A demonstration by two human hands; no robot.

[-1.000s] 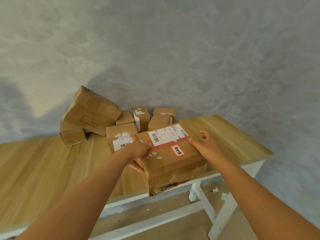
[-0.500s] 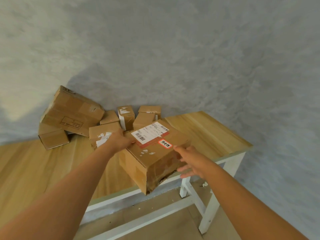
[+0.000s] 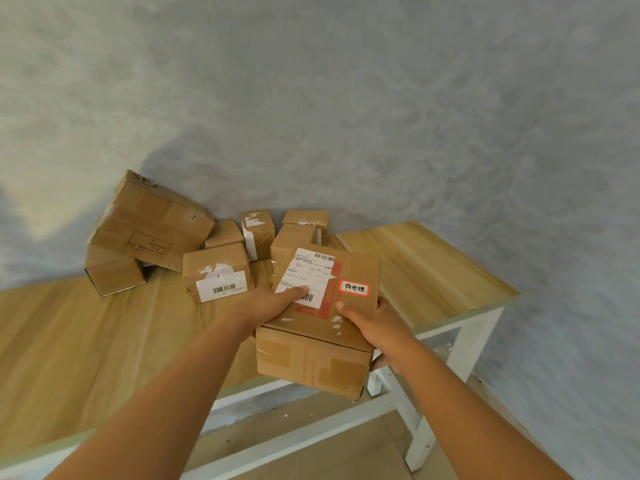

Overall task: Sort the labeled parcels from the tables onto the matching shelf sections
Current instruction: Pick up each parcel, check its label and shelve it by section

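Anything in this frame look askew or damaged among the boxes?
Yes. The big box at the back left lies tilted, propped on a smaller box against the wall. The held parcel has torn label scraps on top and a scuffed lower corner.

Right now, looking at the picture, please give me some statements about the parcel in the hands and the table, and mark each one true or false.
1. Both hands hold the parcel. True: the left hand and the right hand grip it.
2. The red-bordered sticker is on its top face. True.
3. The parcel lies flat on the table. False: it is lifted past the front edge.
4. The table holds no other boxes. False: several boxes remain near the wall.
5. The table legs are black. False: white.
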